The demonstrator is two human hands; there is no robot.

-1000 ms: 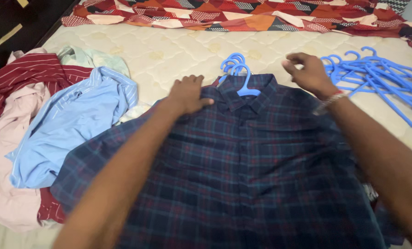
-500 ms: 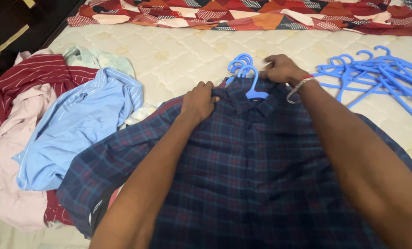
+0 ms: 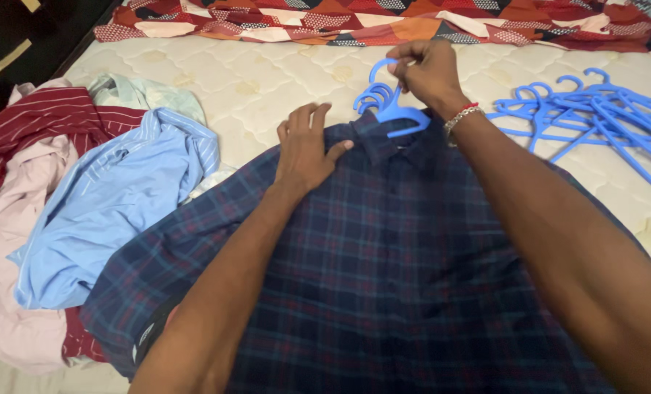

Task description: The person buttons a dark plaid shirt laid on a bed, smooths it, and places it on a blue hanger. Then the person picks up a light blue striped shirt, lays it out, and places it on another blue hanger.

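— Nearest the camera, what lies on the bed?

— Spread flat on the mattress [image 3: 281, 80], a dark plaid shirt [image 3: 384, 277] fills the lower middle of the view, collar pointing away. Both forearms stretch out over it.

— And the hands?

— His left hand [image 3: 305, 149] rests palm down on the shirt's shoulder just beside the collar, fingers spread, gripping nothing. Beyond it, the right hand [image 3: 424, 73], a bracelet at its wrist, is closed around the hook of a blue hanger [image 3: 402, 117] whose arms sit inside the collar. More blue hooks show bunched right next to it; how many I cannot tell.

— What is off to the sides?

— To the left, a light blue shirt [image 3: 106, 204] lies crumpled, touching the plaid sleeve. Under and beside it are a pink garment [image 3: 12, 292] and a dark red striped shirt [image 3: 41, 120], with a pale green garment [image 3: 139, 91] a little farther back. To the right, a loose pile of blue hangers [image 3: 595, 109] lies on the mattress.

— And farthest away?

— A red and orange patterned sheet [image 3: 413, 22] is bunched along the far edge of the bed.
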